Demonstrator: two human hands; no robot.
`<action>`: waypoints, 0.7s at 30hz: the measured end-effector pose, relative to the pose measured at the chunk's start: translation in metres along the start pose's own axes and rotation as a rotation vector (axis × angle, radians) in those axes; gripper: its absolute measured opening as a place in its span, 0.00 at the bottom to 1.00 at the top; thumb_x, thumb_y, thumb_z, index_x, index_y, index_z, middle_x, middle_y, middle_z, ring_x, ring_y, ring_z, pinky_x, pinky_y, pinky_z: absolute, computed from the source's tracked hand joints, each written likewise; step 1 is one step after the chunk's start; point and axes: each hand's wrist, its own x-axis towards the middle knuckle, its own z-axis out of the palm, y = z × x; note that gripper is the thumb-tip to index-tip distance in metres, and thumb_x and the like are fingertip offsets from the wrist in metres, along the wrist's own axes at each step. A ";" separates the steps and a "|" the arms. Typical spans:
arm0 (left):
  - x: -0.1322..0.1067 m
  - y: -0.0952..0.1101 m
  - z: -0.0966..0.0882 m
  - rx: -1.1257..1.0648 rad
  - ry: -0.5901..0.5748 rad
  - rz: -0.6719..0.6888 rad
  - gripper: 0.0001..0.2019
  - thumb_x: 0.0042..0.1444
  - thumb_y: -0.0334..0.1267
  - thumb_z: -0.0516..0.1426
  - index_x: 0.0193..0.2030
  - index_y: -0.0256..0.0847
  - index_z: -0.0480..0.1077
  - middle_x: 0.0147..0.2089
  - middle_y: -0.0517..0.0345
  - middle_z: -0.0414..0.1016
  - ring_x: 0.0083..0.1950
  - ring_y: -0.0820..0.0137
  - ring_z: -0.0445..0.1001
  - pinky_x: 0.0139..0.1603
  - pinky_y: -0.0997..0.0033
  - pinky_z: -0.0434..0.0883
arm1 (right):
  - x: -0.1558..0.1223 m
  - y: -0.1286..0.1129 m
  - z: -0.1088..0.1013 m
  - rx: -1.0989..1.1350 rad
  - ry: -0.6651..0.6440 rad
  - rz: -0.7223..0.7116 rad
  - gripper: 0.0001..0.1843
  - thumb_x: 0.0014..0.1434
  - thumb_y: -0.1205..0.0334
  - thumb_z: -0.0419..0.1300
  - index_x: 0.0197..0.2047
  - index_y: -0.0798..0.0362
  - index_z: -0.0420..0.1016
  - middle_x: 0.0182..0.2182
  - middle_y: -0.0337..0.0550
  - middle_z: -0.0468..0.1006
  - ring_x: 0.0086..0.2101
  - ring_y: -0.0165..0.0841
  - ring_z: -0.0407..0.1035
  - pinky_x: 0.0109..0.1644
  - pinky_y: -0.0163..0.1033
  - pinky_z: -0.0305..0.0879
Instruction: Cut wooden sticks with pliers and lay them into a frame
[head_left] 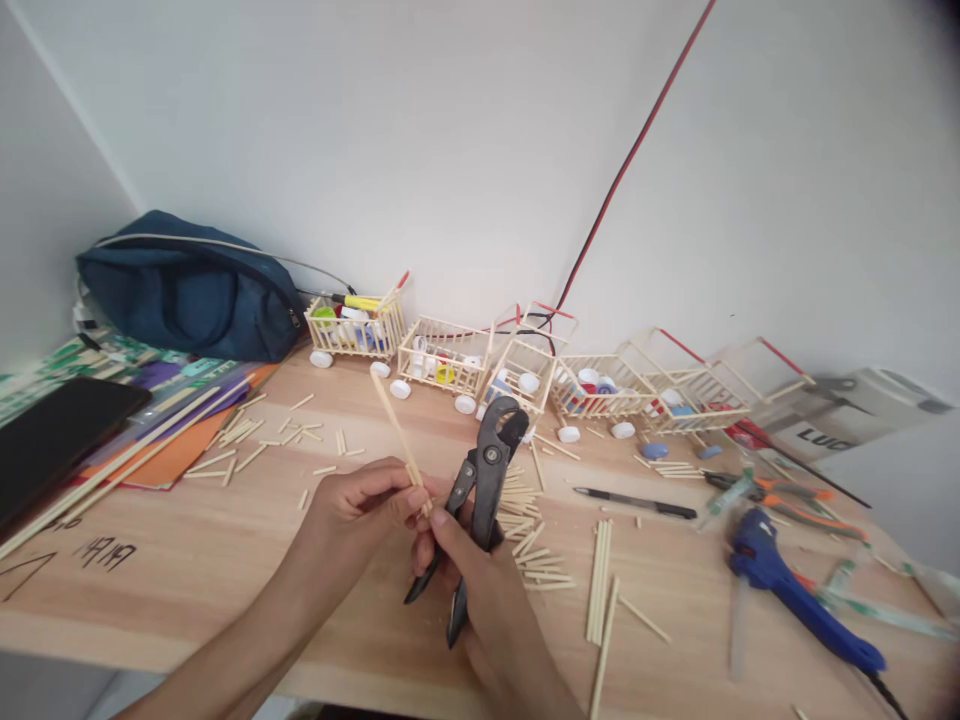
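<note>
Thin wooden sticks (395,420) are pinched between the thumb and fingers of my left hand (375,510), tilted up and to the left. My right hand (480,570) is wrapped around black cutting pliers (491,470), whose jaws point up and away from me. Its thumb and fingertips also touch the lower end of the sticks. Just behind the pliers lies a pile of short cut sticks (525,515) on the wooden table. How many sticks the left hand holds is hard to make out.
Several small stick-built carts (442,355) with bottle-cap wheels line the wall. A blue glue gun (795,590), a pen (637,502) and orange-handled pliers (795,495) lie at right. Left are a phone (71,440), a blue bag (195,290) and longer sticks (135,450).
</note>
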 end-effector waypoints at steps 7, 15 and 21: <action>-0.002 -0.003 0.002 -0.032 -0.020 -0.006 0.10 0.57 0.40 0.60 0.31 0.35 0.73 0.22 0.58 0.72 0.22 0.68 0.73 0.24 0.68 0.73 | -0.001 -0.002 0.001 0.122 -0.007 0.054 0.16 0.50 0.51 0.67 0.28 0.56 0.73 0.19 0.37 0.71 0.22 0.27 0.64 0.29 0.33 0.58; -0.005 -0.002 0.002 -0.011 -0.025 0.000 0.12 0.58 0.41 0.59 0.28 0.34 0.72 0.23 0.57 0.72 0.22 0.70 0.72 0.24 0.68 0.73 | -0.001 -0.001 0.001 0.222 -0.055 0.072 0.16 0.49 0.51 0.68 0.30 0.57 0.74 0.18 0.37 0.71 0.22 0.27 0.64 0.30 0.34 0.60; -0.007 0.001 0.003 0.014 -0.035 0.017 0.12 0.58 0.40 0.59 0.27 0.35 0.72 0.24 0.57 0.72 0.22 0.70 0.73 0.25 0.69 0.72 | -0.002 -0.004 0.001 0.199 -0.073 0.058 0.15 0.51 0.52 0.67 0.29 0.56 0.73 0.18 0.37 0.70 0.23 0.28 0.64 0.31 0.34 0.61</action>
